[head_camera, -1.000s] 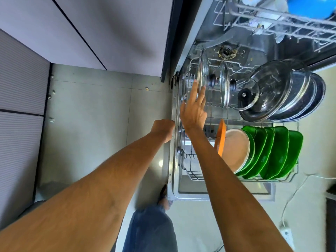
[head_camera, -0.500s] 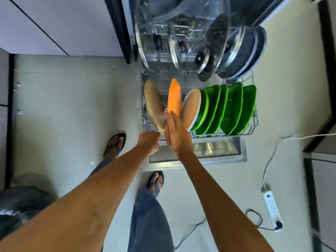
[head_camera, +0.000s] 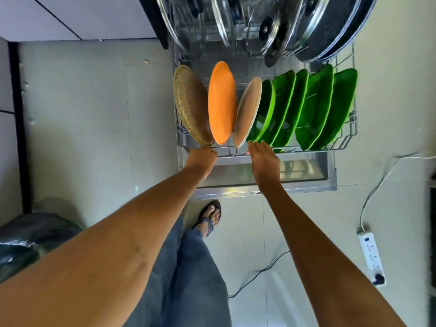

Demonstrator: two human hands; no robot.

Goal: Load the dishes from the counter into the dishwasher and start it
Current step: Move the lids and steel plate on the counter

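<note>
Head view, the only one supplied: the lower rack [head_camera: 349, 128] of the dishwasher stands pulled out over the open door [head_camera: 306, 175], and it is loaded. At its near edge, from left to right, stand a speckled brown plate [head_camera: 192, 107], an orange plate [head_camera: 221, 102], a tan plate [head_camera: 247, 112] and a row of green plates [head_camera: 306, 107], all on edge and leaning. At the far end sit glass lids [head_camera: 236, 22] and dark pans [head_camera: 330, 27], partly blurred. The left hand [head_camera: 203, 156] is at the near left rail of the rack, just below the brown plate; its fingers are curled, apparently round the rail, though the fingertips are hidden. The right hand [head_camera: 265, 159] lies flat with fingers straight and close together, holding nothing, its tips at the near rail beside the first green plate. No dishes are seen outside the rack, and the counter is out of view. Judgement: loading looks near complete, and the step in hand is probably sliding the rack home. To do it well, push evenly with both hands on the rail, not on the plates, keep the motion slow so the leaning plates do not knock together, and keep fingers out from between rack and tub. A power strip [head_camera: 371, 256] and its cables lie on the floor at the right, clear of the door.
</note>
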